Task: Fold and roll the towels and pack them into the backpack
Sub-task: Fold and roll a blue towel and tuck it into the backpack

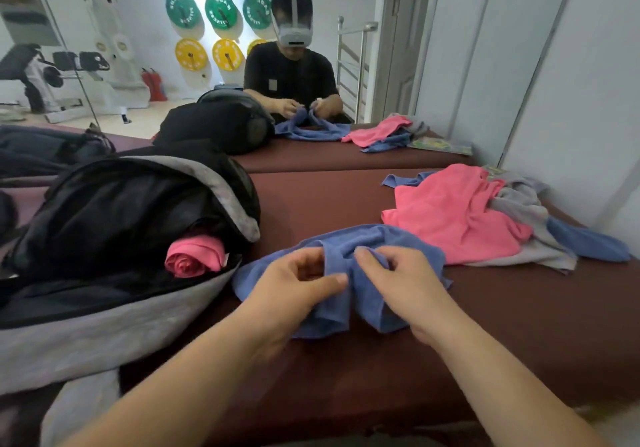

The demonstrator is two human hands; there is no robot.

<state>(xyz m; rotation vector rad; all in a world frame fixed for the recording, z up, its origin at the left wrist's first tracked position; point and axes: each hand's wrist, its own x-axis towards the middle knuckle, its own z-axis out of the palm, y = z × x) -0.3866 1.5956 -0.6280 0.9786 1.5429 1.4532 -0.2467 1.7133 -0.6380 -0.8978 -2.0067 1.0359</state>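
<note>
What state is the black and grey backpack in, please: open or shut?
Open: the black and grey backpack gapes wide, and a rolled pink towel shows inside its mouth.

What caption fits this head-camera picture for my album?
Left hand and right hand pinch a blue towel on the maroon table; a rolled pink towel sits in the open backpack.

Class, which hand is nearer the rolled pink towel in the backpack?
Left. Gripping the blue towel, the left hand sits right of the rolled pink towel; the right hand farther right.
</note>
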